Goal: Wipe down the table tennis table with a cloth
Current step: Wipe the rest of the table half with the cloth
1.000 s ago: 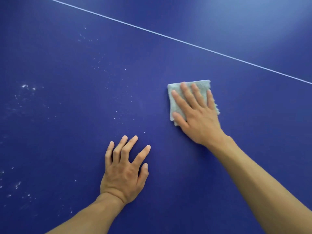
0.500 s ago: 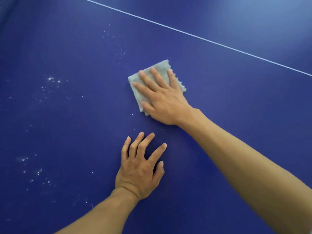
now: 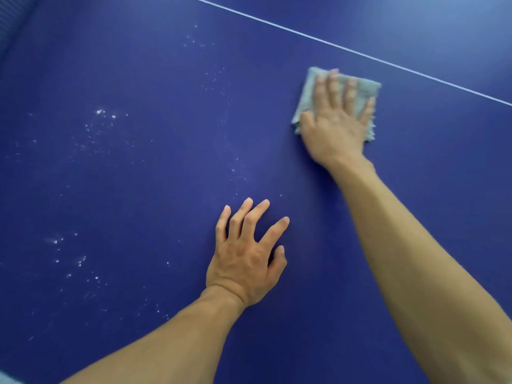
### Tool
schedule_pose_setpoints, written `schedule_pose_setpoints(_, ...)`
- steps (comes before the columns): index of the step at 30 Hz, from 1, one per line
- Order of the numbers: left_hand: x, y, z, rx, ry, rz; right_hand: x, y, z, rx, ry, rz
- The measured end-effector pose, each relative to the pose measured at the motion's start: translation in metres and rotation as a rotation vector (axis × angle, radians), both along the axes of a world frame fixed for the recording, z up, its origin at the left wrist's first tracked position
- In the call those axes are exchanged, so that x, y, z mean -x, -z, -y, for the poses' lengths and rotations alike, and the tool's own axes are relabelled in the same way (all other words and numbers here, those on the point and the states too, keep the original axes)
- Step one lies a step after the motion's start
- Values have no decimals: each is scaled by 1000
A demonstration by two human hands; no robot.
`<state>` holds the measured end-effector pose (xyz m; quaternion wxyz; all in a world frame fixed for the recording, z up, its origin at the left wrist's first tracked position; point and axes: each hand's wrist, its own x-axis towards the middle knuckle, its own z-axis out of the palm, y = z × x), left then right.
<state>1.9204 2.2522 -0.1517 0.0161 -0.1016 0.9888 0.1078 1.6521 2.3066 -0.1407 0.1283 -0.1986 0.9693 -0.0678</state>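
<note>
The blue table tennis table (image 3: 138, 176) fills the view. A folded grey cloth (image 3: 307, 92) lies flat on it at the upper right, just short of the white line (image 3: 360, 52). My right hand (image 3: 335, 126) presses down on the cloth with fingers spread, blurred by motion. My left hand (image 3: 246, 259) rests flat on the bare table lower down, fingers apart, holding nothing. White dust specks (image 3: 102, 115) dot the table's left half.
More white specks (image 3: 69, 259) lie at the lower left and a faint trail of specks (image 3: 238, 170) runs between the hands. The table's dark edge (image 3: 13, 26) shows at the top left corner.
My right hand slid the cloth left, then back to the right and toward the white line. My left hand stayed planted on the table.
</note>
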Motion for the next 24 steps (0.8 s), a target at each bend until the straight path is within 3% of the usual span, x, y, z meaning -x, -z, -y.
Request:
schedule_pose_setpoints(3, 0, 1, -1, 3, -5, -3, -55, 0, -1, -9, -464, -2)
schedule_pose_setpoints(5, -1, 1, -1, -1, -6, 0, -64, -1, -28, -12, -579, 38)
schedule_pose_setpoints(7, -1, -1, -2, -16, -6, 3, -54, -1, -64, -9, -393, 40)
schedule_pose_setpoints(10, -1, -3, -2, -38, -26, 14, -48, -3, -102, 22, 66, 92)
schedule_pose_setpoints(13, -4, -8, 0, -191, -54, -64, -74, -2, -80, 35, 126, 92)
schedule_pose_setpoints(16, -21, -17, 7, -477, -78, -255, -124, 1, -46, 3, -169, 41)
schedule_pose_setpoints(21, -95, -30, 29, -310, -66, -375, -229, 3, -56, 47, -699, 11)
schedule_pose_setpoints(24, -158, -34, 47, -249, -110, -354, -282, 2, -92, 30, -796, 15)
